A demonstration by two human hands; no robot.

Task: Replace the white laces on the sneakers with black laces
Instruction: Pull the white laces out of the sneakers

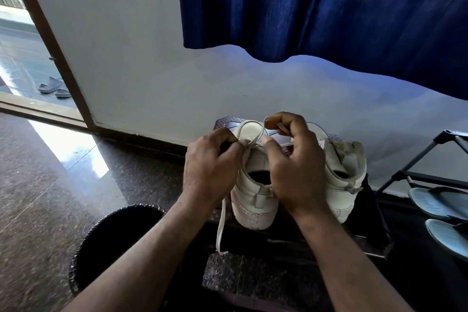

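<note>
Head view: stone floor (38, 185), wall (121, 58), blue curtain (329, 7); left hand (210, 167), right hand (293, 167) pinching white lace (249, 125) above sneakers (253, 200) on tabletop (224, 123).

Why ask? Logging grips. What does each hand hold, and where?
Both pinch the white lace of one sneaker: left hand at its crossing near the tongue, right hand at the loop's far end.

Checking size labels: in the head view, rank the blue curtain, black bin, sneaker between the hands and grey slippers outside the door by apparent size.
1. blue curtain
2. black bin
3. sneaker, partly covered
4. grey slippers, smallest, though distance shrinks them
</note>
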